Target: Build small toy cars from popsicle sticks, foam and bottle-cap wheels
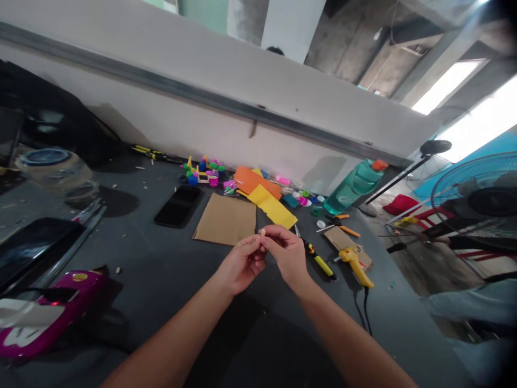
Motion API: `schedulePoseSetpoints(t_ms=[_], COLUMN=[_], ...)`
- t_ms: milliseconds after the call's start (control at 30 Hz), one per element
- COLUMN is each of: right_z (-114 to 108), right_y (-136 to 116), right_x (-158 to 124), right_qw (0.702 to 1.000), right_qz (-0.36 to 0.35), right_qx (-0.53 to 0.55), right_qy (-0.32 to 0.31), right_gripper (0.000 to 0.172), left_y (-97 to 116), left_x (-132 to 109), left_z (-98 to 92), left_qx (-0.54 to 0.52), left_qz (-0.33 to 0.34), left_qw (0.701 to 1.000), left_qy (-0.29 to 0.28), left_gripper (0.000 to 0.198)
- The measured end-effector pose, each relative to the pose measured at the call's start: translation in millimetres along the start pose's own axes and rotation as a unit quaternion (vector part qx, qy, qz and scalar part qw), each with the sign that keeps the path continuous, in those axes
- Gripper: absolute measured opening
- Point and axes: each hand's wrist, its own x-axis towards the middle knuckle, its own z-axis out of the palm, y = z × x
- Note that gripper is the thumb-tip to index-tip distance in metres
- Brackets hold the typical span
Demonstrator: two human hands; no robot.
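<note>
My left hand [244, 264] and my right hand [288, 250] meet at their fingertips above the dark table. Pinched between them is a tiny pale piece [262, 233], too small to name. Just beyond the hands lies a square of brown cardboard [226, 218]. Yellow paper [274, 207] and orange paper [254, 182] overlap behind it. A yellow-and-black cutter [322, 264] rests to the right of my right hand. Further right, a yellow glue gun [355, 267] lies partly on a smaller cardboard piece [333, 237].
Colourful pompom figures [202, 172] stand near the wall, left of the papers. A black phone [179, 206] lies left of the cardboard. There are also a teal bottle [353, 186], orange-handled scissors [347, 229], a clear jar [56, 172] and a purple power strip [68, 302]. A person sits at right.
</note>
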Motion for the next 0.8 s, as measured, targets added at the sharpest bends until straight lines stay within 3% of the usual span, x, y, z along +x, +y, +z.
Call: schedulePoseSetpoints(t_ms=[100, 200, 267, 333, 400, 500, 567, 667, 800], right_z=[-4, -28, -53, -79, -100, -115, -116, -109, -99], right_y=[-6, -13, -14, -10, -1, 17, 27, 33, 31], right_x=[3, 13, 20, 26, 29, 30, 31, 35, 44], right_qw=[0.999, 0.997, 0.995, 0.995, 0.993, 0.987, 0.982, 0.975, 0.968], right_qz=[0.004, -0.021, -0.026, -0.005, 0.027, 0.055, 0.055, 0.043, 0.033], right_qx=[0.036, 0.042, 0.012, -0.041, -0.085, -0.141, -0.18, -0.219, -0.239], right_qy=[0.012, 0.067, 0.093, 0.092, 0.081, 0.05, 0.023, -0.021, -0.07], right_gripper=[0.012, 0.011, 0.015, 0.021, 0.025, 0.026, 0.023, 0.019, 0.015], left_y=[2, 11, 18, 21, 19, 8, 1, -5, -4], left_x=[1, 5, 9, 14, 18, 24, 28, 34, 39], left_z=[0.1, -3.9, -10.1, -18.1, -25.6, -33.4, -36.8, -41.1, -46.1], left_qx=[0.062, 0.209, 0.35, 0.48, 0.56, 0.639, 0.68, 0.725, 0.748], left_qz=[0.012, 0.087, 0.174, 0.232, 0.264, 0.271, 0.268, 0.275, 0.292], left_qw=[0.998, 0.973, 0.914, 0.832, 0.77, 0.71, 0.676, 0.628, 0.595], left_qy=[0.004, 0.043, 0.108, 0.157, 0.155, 0.118, 0.093, 0.065, 0.039], left_gripper=[0.014, 0.021, 0.022, 0.019, 0.022, 0.044, 0.051, 0.047, 0.033])
